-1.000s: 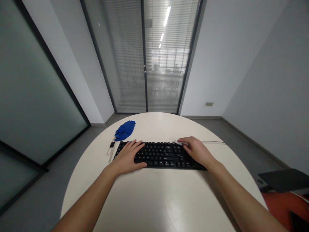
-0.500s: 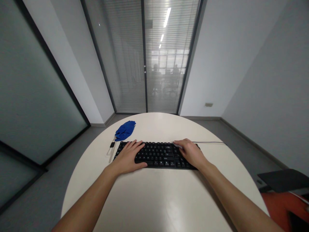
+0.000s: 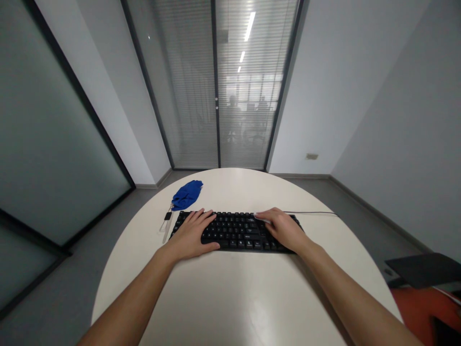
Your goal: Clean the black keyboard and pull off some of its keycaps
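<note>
Over the last second the right hand [image 3: 283, 228] has slid leftward along the keyboard [image 3: 236, 230]. It started near the board's right end, with the fingertips at the far edge, and now lies over the right-middle keys. That shift has bared the black right end of the board, which the hand covered before. The left hand [image 3: 192, 234] has not moved: it stays flat on the left keys, thumb along the near edge. The keyboard itself has kept its place on the counter [image 3: 234, 293].

Judging by this, the work in hand is done on the keys themselves, with the right hand travelling across them while the left steadies the board.

Both hands lie released and flat, fingers stretched, gripping nothing. Something pale shows just under the right fingertips, too small to tell what it is.

The keyboard is a black, full-width board with small white legends on its keys. It lies square to the person, near the middle of the round white counter, a little toward the far side. A thin cable [image 3: 313, 212] runs from its far right corner off to the right.

Just beyond its left end lies a crumpled blue cloth [image 3: 186, 194], and beside that end a small dark clip with a pale strip [image 3: 166, 223].
</note>
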Tool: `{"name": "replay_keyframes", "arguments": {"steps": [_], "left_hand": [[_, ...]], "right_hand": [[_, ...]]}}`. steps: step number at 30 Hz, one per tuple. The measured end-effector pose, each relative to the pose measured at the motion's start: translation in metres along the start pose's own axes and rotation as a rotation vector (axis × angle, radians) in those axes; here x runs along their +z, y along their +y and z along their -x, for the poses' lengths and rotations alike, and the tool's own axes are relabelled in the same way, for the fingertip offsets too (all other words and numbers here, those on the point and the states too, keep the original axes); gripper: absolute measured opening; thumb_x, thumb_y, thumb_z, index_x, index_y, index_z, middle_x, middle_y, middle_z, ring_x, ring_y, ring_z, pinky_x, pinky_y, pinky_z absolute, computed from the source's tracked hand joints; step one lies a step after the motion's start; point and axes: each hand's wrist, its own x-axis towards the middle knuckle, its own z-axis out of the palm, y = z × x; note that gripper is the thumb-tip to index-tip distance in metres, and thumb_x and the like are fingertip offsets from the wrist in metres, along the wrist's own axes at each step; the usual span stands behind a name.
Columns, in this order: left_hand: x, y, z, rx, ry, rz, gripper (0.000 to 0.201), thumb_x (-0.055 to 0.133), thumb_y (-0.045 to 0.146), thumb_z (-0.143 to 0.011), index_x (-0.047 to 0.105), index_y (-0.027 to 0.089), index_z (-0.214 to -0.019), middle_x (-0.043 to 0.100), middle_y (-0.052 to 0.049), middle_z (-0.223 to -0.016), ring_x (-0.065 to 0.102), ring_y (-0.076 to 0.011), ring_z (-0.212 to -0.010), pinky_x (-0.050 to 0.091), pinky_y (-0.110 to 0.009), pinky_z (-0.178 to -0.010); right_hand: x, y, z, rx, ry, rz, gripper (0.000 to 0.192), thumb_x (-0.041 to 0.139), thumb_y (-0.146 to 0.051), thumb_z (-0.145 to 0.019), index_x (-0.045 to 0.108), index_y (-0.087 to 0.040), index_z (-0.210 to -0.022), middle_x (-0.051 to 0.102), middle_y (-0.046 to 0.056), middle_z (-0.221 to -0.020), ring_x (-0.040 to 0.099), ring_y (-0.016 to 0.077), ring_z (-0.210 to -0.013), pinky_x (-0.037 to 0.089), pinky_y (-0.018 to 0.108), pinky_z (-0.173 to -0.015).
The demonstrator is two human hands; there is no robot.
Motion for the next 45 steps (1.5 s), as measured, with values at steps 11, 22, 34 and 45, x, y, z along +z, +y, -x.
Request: {"name": "replay_keyframes", "arguments": {"steps": [11, 22, 34, 45], "left_hand": [[0.002, -0.002, 0.0, 0.001, 0.004, 0.013, 0.087, 0.058, 0.072, -0.082, 0.035, 0.027, -0.153, 0.031, -0.006, -0.161, 0.023, -0.0352, -0.149, 0.018, -0.054, -0.122], [0.001, 0.001, -0.002, 0.005, 0.012, 0.009, 0.087, 0.058, 0.073, -0.082, 0.035, 0.027, -0.153, 0.031, -0.006, -0.161, 0.023, -0.0351, -0.149, 0.018, -0.054, -0.121], [0.001, 0.002, -0.001, -0.008, -0.004, -0.005, 0.088, 0.056, 0.073, -0.082, 0.035, 0.026, -0.153, 0.03, -0.006, -0.161, 0.023, -0.0345, -0.149, 0.017, -0.052, -0.122], [0.002, 0.002, -0.001, 0.002, 0.0, -0.007, 0.089, 0.056, 0.074, -0.082, 0.034, 0.026, -0.153, 0.03, -0.006, -0.161, 0.022, -0.035, -0.149, 0.017, -0.053, -0.122]], "right_hand": [[0.007, -0.014, -0.006, 0.034, 0.109, -0.037, 0.038, 0.05, -0.013, -0.09, 0.07, -0.021, -0.122, 0.072, 0.007, -0.119, 0.062, 0.0263, -0.112, 0.049, 0.047, -0.103], [0.019, -0.017, 0.001, -0.004, -0.042, -0.095, 0.049, 0.043, -0.014, -0.096, 0.052, -0.021, -0.144, 0.05, 0.008, -0.149, 0.045, 0.025, -0.14, 0.033, 0.051, -0.119], [0.011, -0.033, 0.001, -0.21, -0.17, -0.182, 0.076, 0.037, 0.009, -0.079, 0.051, -0.027, -0.144, 0.048, 0.0, -0.15, 0.041, 0.0185, -0.142, 0.031, 0.044, -0.122], [0.031, -0.03, -0.003, -0.027, -0.044, -0.116, 0.063, 0.039, -0.001, -0.088, 0.047, -0.02, -0.148, 0.042, 0.01, -0.154, 0.039, 0.0237, -0.143, 0.03, 0.053, -0.12]]}}
